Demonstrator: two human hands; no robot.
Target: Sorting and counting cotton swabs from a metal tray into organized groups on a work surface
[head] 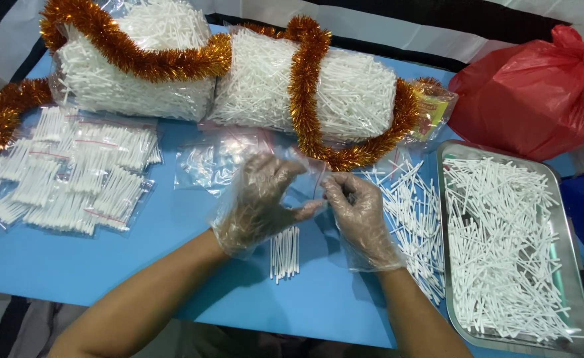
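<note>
Both my hands wear loose clear plastic gloves. My left hand (pixel 260 202) and my right hand (pixel 357 213) together pinch a small clear zip bag (pixel 312 178) above the blue table top (pixel 173 225), each gripping one side of its mouth. Just below my hands lies a small neat bundle of white cotton swabs (pixel 285 252). A loose spread of swabs (pixel 408 212) lies right of my right hand.
A steel tray (pixel 566 229) holds many loose swabs at the right. Filled small bags (pixel 66 176) lie at the left, empty clear bags (pixel 212 159) behind my hands. Two big swab sacks (pixel 345 93) wrapped in orange tinsel (pixel 304 79) stand at the back. A red plastic bag (pixel 537 86) sits far right.
</note>
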